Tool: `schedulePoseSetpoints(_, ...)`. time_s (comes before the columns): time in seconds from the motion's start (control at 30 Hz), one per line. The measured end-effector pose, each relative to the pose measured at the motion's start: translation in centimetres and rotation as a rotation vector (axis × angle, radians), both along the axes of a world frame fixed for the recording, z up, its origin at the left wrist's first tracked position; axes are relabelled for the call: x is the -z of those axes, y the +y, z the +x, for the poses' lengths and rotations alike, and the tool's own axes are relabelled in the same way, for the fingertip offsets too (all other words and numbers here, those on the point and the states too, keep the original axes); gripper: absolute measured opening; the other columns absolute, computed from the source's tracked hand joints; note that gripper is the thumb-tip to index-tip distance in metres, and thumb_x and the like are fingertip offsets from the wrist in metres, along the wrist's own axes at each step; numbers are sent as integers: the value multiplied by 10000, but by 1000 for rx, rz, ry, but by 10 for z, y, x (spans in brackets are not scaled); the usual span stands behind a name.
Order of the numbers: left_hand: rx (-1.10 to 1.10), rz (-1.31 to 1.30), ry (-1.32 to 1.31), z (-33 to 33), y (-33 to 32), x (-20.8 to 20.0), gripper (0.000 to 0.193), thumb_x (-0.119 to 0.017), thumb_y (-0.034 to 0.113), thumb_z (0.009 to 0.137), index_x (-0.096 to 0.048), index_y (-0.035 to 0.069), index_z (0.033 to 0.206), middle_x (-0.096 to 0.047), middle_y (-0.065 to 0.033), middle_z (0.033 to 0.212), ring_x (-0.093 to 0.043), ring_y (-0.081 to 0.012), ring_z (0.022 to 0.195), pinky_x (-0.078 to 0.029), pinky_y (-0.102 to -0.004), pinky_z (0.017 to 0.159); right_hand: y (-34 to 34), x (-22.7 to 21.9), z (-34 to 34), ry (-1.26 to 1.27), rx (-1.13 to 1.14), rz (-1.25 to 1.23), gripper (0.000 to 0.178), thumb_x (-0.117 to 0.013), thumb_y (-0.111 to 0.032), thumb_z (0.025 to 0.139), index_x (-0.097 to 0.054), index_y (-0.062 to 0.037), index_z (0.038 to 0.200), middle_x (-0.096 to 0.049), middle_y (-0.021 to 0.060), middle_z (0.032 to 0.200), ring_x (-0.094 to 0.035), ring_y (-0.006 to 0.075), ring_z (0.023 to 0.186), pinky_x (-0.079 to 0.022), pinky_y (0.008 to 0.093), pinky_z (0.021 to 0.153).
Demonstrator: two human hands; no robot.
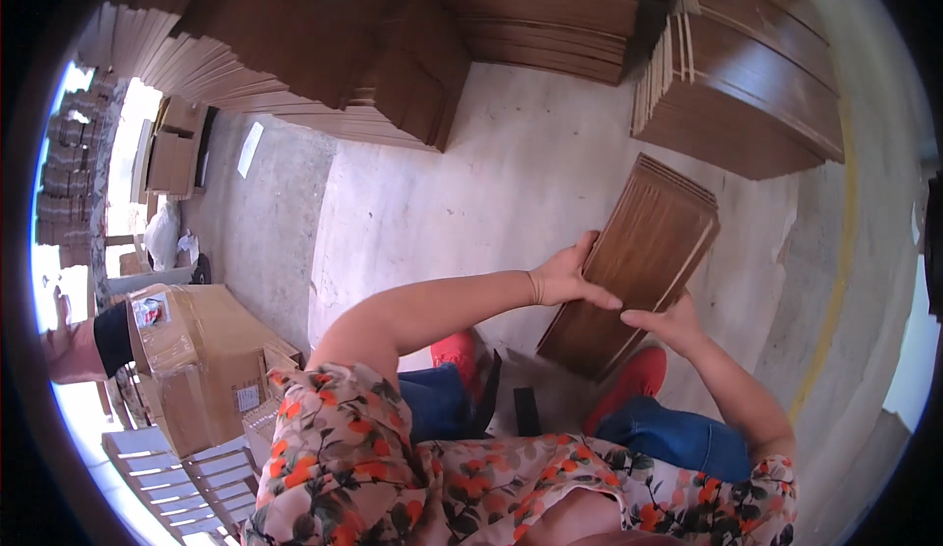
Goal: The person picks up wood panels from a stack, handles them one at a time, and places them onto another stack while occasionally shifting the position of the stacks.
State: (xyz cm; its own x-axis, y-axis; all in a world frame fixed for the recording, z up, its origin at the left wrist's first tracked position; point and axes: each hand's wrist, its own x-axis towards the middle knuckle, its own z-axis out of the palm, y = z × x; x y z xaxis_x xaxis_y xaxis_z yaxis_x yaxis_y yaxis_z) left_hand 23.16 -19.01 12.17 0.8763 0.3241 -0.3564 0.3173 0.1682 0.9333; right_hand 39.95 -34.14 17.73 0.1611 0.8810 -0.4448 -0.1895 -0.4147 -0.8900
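Observation:
Between my hands is a small bundle of long brown wooden boards (643, 242), layered on one another and slanting from upper right to lower left. My left hand (575, 279) grips its left edge, thumb lying over the top face. On the right edge, my right hand (673, 323) is closed around the side, its thumb on top near the left thumb. The fingers beneath the boards are hidden. The near end of the bundle comes down between my red shoes (634, 381); whether it touches the floor I cannot tell.
Tall stacks of brown panels (737, 84) stand ahead, with more panel stacks (408, 75) at the far left. A taped carton (201, 350) sits left, above a slatted pallet (187, 482). Another person's arm (79, 352) shows beside it. A yellow line (835, 291) runs along the right.

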Motion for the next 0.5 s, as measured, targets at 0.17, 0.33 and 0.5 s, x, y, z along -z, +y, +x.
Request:
schedulePoseSetpoints(0.17,160,-452,321,-15,63,-76,596,-613,537,768,-612,77,1147,-637,-33,1061,-594,-147,945,-428,-268,786,45,-48,-18,488,-20,-374,571,-663,-325,793,-474,-37,1249,-570,79,1163,-562,207,1057,-461,379,894)
schedulePoseSetpoints(0.33,33,-212,257,-41,136,-162,603,-571,488,857,-538,16,1230,-562,-96,1220,-523,-185,1119,-373,-309,991,122,-92,-43,487,11,-241,474,-645,-345,797,-552,-62,1166,-600,59,1102,-563,193,1009,-450,362,874)
schedulePoseSetpoints(0.5,-392,-299,-176,-74,210,-197,846,-497,654,817,-408,-10,1334,-505,-142,1275,-503,-217,1130,-387,-362,980,211,-123,-39,606,253,86,436,-672,-284,781,-546,-47,1124,-590,71,1091,-553,219,1024,-453,372,892)
